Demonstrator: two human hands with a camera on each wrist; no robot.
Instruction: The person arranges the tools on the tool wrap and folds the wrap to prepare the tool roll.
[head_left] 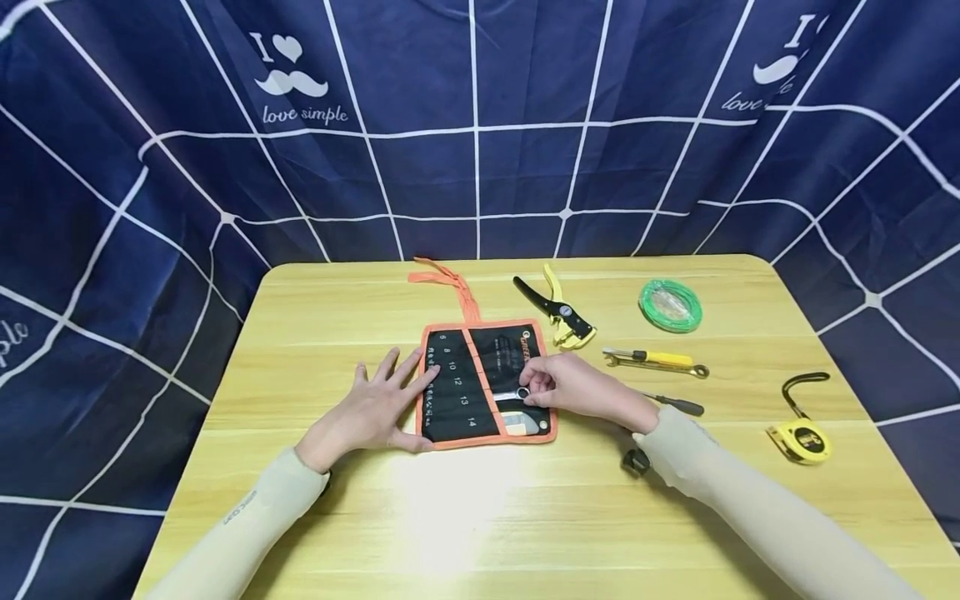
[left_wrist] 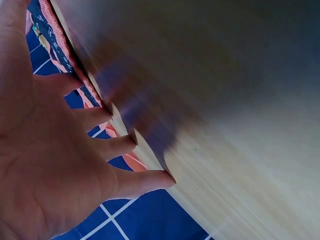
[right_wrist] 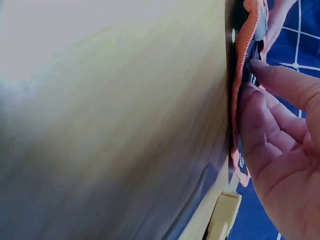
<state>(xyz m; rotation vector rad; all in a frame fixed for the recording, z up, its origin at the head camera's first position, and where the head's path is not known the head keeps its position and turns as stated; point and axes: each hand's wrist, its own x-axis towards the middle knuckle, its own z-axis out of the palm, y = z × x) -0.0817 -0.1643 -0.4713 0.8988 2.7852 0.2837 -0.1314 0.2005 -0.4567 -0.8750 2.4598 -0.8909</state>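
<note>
Wrench roll is laid open at frame centre on the bench. Left hand is spread flat, fingertips pressed on the roll's left edge. A small wrench is pinched at its ring end by the right hand.

Risk: wrench may snag in its pocket and the roll may be dragged if left pressure is eased.

Bench: light wood, glare patch near the lower centre. Navy grid-pattern cloth is hung behind.

My left hand lies flat, fingers spread straight; my right hand curls, thumb and forefinger pinched together, both forearms angled inward.
</note>
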